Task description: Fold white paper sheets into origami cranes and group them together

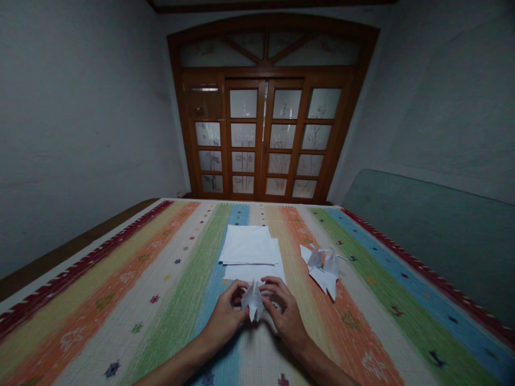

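Left hand (225, 315) and right hand (284, 315) are closed on one paper figure (253, 303), holding it between them from opposite sides. Fingertips (241, 292) of the left hand press on its left side, and fingertips (269, 287) of the right hand press on its right side. Grip state: grasping, with both hands engaged.

Paper figure: white, folded, pointed at the lower end, and held upright at the centre of the grip. Contact between its lower tip and the surface below cannot be confirmed.

Both wrists and forearms extend back from the grip, toward the camera, and the heels of both hands sit low over a striped cover (120, 300). Its bands run away from the grip in green, blue, orange and cream, with small embroidered motifs.

Paper stack (249, 247): loose white sheets, slightly offset, directly ahead of the grip. Its near edge lies just beyond the fingertips.

Paper cranes (324, 271): two white folded pieces, side by side, ahead of and to the right of the grip, with raised necks.

Wooden doors (263, 134): glazed, far ahead of the grip. Green panel (426, 241): upright, far to the right of the grip
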Demonstrator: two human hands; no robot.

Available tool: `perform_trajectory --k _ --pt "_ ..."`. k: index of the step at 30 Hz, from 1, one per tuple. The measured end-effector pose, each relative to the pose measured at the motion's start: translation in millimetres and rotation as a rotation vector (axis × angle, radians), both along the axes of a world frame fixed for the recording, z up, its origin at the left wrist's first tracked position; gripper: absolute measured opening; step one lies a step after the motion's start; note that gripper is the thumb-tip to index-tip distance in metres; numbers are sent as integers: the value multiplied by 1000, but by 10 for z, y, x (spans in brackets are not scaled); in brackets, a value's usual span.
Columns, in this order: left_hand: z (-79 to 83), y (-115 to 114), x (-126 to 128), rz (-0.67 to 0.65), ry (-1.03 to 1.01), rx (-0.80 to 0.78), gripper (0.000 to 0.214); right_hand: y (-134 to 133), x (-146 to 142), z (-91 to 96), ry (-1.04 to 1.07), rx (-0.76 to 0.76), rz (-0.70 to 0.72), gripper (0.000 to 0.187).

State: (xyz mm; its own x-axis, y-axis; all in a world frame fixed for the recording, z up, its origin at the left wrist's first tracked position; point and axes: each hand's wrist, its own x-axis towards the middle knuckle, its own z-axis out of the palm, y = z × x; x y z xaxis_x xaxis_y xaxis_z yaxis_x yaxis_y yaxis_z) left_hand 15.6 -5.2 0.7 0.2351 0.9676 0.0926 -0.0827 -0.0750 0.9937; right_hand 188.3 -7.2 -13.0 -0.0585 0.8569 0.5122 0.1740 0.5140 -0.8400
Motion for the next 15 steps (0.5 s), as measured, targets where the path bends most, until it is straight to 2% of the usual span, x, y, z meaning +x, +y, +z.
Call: perform_trajectory --k 3,6,10,15 --pt "10 -21 -2 -37 -12 -17 30 -13 29 2 -48 119 -76 26" --pt "24 -52 -2 -57 31 -12 27 -35 43 14 -76 170 -114 31" --pt "27 -63 -8 -39 134 -5 28 -41 63 29 -153 224 -67 33" --pt "3 -46 -30 -47 126 29 30 -10 129 54 -262 320 -43 34"
